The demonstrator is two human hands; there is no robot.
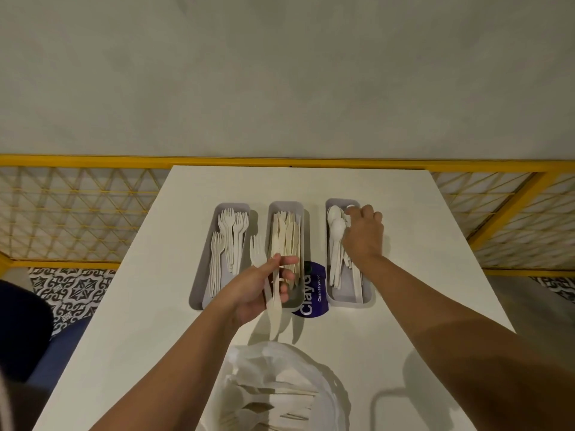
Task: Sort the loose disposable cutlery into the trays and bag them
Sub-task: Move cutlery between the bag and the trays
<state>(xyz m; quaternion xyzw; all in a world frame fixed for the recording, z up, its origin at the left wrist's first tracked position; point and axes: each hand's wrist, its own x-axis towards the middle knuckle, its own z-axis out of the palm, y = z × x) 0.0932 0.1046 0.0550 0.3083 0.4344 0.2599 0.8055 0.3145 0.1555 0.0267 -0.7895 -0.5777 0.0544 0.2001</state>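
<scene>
Three grey trays stand side by side on the white table (420,244). The left tray (199,275) holds white forks, the middle tray (286,206) holds beige knives, the right tray (350,298) holds white spoons. My left hand (258,290) grips a fork and a knife (275,309) together in front of the middle tray. My right hand (362,234) reaches into the right tray with its fingers curled among the spoons (336,231); what it pinches is hidden. A clear plastic bag (280,387) with cutlery inside lies near me.
A purple round sticker (314,290) lies on the table between the middle and right trays. A yellow lattice railing (77,213) runs behind the table. A dark blue seat (37,346) sits at the left, over patterned floor tiles.
</scene>
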